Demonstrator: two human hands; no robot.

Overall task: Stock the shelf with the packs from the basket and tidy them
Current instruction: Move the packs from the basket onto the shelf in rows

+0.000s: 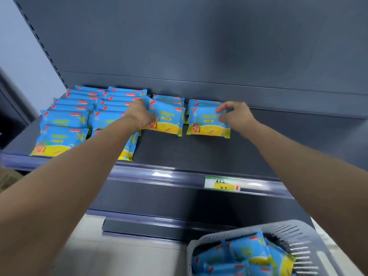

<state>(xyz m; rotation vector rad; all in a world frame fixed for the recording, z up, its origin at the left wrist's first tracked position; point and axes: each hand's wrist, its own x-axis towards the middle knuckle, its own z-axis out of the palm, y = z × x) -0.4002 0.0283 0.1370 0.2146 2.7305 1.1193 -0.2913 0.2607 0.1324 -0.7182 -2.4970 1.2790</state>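
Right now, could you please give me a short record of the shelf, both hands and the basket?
shelf: dark grey, stocked from its left end
left rows: two long rows of blue and yellow packs
left hand: grips third-row pack, front of a short row
right hand: pinches fourth-row pack, front of a short row
basket: grey, lower right, holds spare packs
price label: on the shelf's front rail

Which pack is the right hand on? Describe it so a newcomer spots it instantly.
On the dark grey shelf, blue-and-yellow packs fill the left end in rows. Follow them right to the last, short row. The rightmost pack is its front one: bare shelf lies to its right, and the right hand pinches its upper right edge while the left hand holds the neighbouring pack.
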